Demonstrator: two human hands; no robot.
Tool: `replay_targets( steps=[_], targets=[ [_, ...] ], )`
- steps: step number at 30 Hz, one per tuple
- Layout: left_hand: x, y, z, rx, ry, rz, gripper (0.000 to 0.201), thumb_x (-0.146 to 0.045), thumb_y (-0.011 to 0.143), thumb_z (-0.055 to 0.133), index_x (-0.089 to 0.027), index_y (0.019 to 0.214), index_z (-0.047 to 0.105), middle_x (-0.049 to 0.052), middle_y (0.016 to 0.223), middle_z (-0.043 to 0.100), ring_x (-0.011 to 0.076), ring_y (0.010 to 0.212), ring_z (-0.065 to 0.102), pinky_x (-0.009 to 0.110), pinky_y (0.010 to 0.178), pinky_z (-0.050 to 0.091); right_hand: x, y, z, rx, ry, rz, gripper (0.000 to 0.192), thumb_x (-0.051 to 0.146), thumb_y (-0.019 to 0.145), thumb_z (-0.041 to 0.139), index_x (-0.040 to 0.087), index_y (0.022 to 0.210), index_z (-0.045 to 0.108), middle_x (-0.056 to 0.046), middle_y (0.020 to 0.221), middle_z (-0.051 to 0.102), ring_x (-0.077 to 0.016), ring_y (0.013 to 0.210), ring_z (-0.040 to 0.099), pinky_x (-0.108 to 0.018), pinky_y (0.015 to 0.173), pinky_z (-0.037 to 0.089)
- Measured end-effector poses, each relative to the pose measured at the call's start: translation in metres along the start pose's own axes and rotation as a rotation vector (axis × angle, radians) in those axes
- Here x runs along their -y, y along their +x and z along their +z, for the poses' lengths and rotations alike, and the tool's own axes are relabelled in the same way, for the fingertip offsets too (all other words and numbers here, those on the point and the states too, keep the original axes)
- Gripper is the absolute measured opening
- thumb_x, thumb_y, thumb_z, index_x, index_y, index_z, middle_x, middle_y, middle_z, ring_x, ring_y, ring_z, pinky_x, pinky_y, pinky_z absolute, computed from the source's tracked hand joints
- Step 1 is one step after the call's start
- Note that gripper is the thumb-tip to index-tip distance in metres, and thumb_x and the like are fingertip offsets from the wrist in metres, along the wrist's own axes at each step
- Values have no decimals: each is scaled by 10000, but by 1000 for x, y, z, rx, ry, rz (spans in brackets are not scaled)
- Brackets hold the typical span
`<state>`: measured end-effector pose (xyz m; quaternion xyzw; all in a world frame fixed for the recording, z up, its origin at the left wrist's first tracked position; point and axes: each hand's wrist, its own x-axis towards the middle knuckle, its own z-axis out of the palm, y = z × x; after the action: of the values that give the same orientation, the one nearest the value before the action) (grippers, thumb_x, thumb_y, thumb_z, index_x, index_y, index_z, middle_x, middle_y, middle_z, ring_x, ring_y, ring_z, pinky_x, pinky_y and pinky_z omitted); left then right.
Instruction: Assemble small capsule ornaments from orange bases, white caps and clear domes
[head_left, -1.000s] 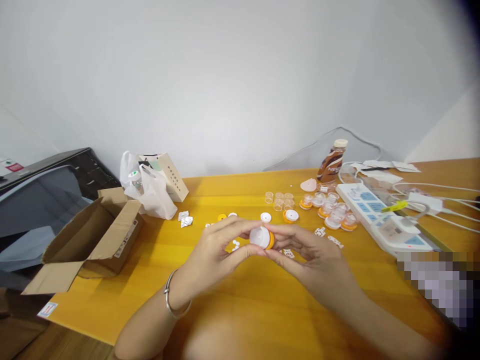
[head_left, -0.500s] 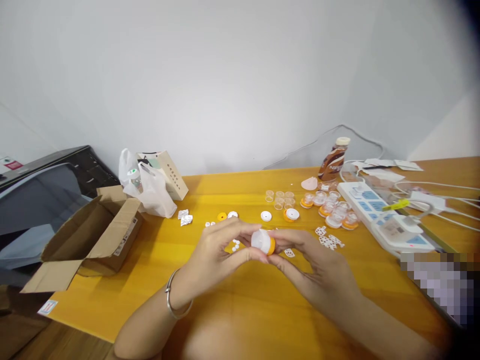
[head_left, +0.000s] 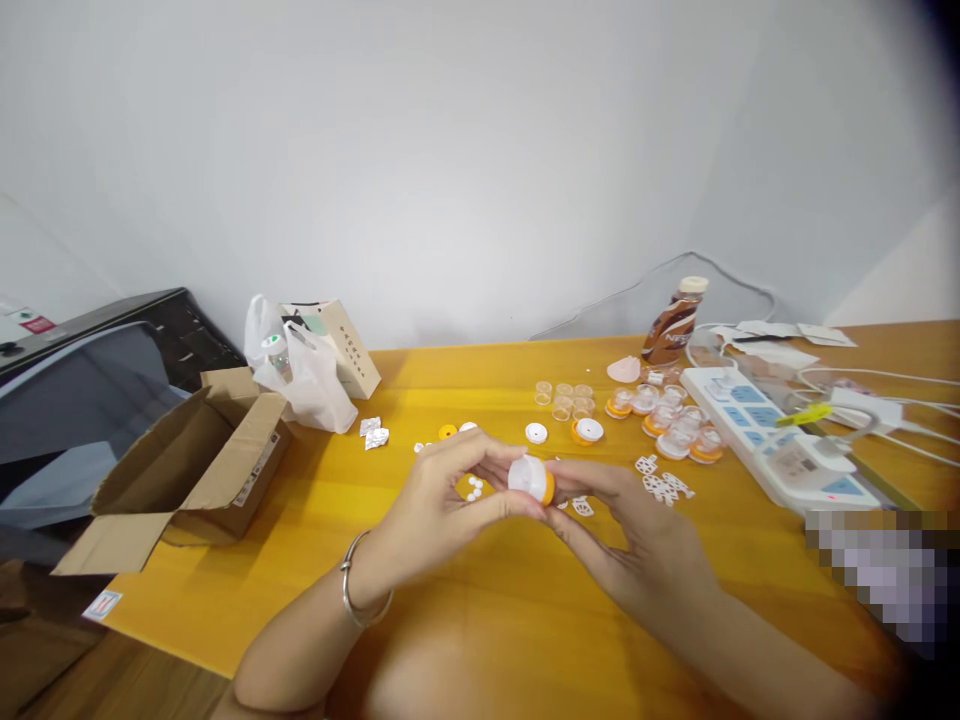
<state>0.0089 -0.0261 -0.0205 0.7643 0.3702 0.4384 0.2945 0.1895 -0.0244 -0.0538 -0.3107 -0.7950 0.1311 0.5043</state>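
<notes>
Between the two hands, lifted a little above the yellow table (head_left: 480, 620), sits a small white cap with an orange ring (head_left: 531, 479). The left hand (head_left: 442, 500) pinches its white side with thumb and fingertips, a silver bracelet (head_left: 360, 600) showing on that wrist. The right hand (head_left: 637, 530) closes its fingertips on the orange side, so both hands grip the same small piece from opposite ends.

Just beyond the left fingertips lie loose white tablets (head_left: 473, 488), and a little farther out a white disc (head_left: 536, 432) and an orange-and-white cap (head_left: 586, 431). Beside the right hand's fingers lie white cut-out pieces (head_left: 664, 485); past them stands a cluster of clear cups on orange bases (head_left: 671, 420), then a white power strip (head_left: 772, 435) and a brown bottle (head_left: 675, 322). Well off to the left of the left hand are crumpled foil scraps (head_left: 373, 433), a white plastic bag (head_left: 307, 375) and an open cardboard box (head_left: 187, 470).

The grip looks slight: only fingertips hold a smooth, rounded piece, so uneven pressure or a twist could pop the two halves apart or let the piece slip and roll among the loose parts below. A drop could also scatter the tablets lying directly beneath the hands.
</notes>
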Motion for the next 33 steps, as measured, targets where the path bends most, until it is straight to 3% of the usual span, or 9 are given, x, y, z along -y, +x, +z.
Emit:
replay_targets(
  steps=[10, 16, 23, 27, 33],
  targets=[
    [5, 4, -5, 86, 117, 155, 349, -238, 755, 633, -183, 1095, 578, 65, 974, 627, 145, 885, 566, 289, 812, 470, -9, 4, 12, 45, 484, 275, 271, 162, 761, 596, 245, 992, 480, -4, 795, 652, -134, 726, 635, -269, 667, 539],
    [5, 4, -6, 100, 188, 94, 356, -300, 776, 602, -194, 1114, 563, 69, 986, 625, 156, 869, 564, 296, 789, 473, -15, 7, 16, 89, 678, 518, 256, 271, 695, 681, 219, 889, 522, -21, 780, 667, -157, 739, 640, -314, 710, 533],
    [19, 0, -8, 267, 312, 6, 284, -287, 826, 534, -213, 1097, 575, 43, 909, 598, 141, 817, 549, 272, 753, 452, -33, -6, 25, 225, 864, 724, 330, 338, 654, 714, 188, 907, 565, -63, 892, 683, -171, 815, 644, -363, 826, 493],
    [41, -17, 9, 315, 385, -22, 279, -281, 818, 534, -203, 1083, 571, 42, 899, 586, 139, 805, 552, 263, 750, 457, -48, -30, 30, 333, 887, 782, 334, 360, 714, 658, 180, 983, 575, -70, 936, 682, -169, 835, 646, -359, 807, 501],
    [79, -53, 46, 375, 424, 6, 321, -245, 811, 513, -170, 1122, 535, 68, 962, 579, 151, 853, 563, 253, 776, 471, -60, -68, 37, 456, 609, 721, 297, 401, 754, 594, 175, 942, 632, -63, 877, 685, -203, 841, 636, -380, 800, 497]
  ],
)
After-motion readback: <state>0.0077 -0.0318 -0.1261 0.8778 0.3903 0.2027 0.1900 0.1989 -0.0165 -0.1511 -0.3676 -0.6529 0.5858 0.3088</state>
